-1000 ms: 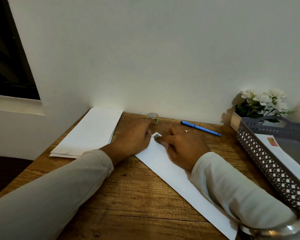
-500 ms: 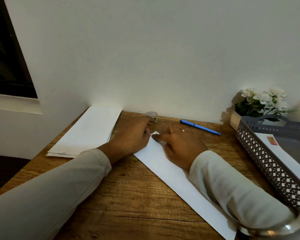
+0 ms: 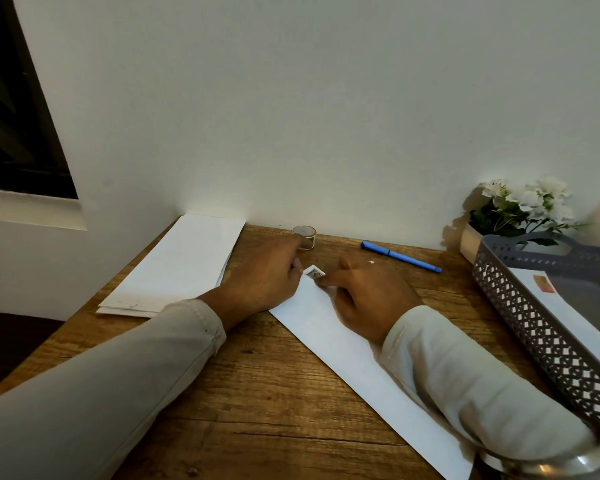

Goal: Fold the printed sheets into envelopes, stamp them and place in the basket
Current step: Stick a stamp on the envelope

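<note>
a long white folded paper envelope [image 3: 343, 348] lies slantwise on the wooden desk [image 3: 274, 393], its far corner between the two hands. a small printed stamp [image 3: 314, 273] sits on that corner. the right hand [image 3: 368, 296] stretches its index finger out flat onto the stamp's near edge, the other fingers tucked under the palm, apparently to rub the stamp down so it sticks. the left hand [image 3: 267, 278] rests at the envelope's left edge with its fingers curled downward, likely steadying the paper against the pressure; its fingertips are hidden, so whether they pinch anything cannot be told. just beyond it stands a small round roll [image 3: 305, 235], near the wall. a stack of white sheets [image 3: 177, 265] waits at the left for folding. at the right, a grey perforated plastic basket [image 3: 541, 327] already holds one stamped envelope [image 3: 575, 317], within easy reach for the next drop. a blue pen [image 3: 400, 257] lies beyond the right hand.
</note>
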Tool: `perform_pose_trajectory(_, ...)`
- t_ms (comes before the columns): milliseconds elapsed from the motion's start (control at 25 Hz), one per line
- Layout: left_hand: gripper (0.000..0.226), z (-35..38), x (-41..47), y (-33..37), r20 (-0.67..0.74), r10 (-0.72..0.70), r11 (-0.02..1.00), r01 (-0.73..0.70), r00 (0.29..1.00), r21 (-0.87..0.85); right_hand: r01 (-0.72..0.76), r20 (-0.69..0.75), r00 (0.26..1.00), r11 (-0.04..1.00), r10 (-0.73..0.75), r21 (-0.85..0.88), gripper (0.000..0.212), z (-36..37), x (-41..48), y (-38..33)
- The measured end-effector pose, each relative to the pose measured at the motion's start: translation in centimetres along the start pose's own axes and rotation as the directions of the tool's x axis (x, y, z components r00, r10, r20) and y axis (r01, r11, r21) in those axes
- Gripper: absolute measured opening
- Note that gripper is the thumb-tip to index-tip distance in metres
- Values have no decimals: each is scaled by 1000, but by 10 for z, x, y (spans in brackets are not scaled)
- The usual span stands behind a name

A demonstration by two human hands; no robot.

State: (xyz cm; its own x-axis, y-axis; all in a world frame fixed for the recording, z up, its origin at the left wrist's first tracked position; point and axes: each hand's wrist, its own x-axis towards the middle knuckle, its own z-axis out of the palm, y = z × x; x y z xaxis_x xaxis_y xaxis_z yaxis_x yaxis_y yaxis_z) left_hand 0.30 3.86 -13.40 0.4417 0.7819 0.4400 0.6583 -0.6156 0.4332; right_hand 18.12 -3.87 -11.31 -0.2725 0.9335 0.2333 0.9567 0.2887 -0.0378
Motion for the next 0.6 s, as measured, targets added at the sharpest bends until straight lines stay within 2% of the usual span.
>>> perform_pose_trajectory(240,39,1,-1,-1,-18,9,1000,-9,1000,-3,-11,57,998,1000,11,-3,47,3,8,-3)
perform_pose_trajectory(480,42,-1,0,-1,-10,16,1000,-16,1000,4,-6,-21,1000,998,7,62,39,-1,2,6)
perform_pose_trajectory(600,42,0,-1,-1,-15,15,1000,-15,1000,6,-9,36,999,1000,9,-6,45,0,3,-2)
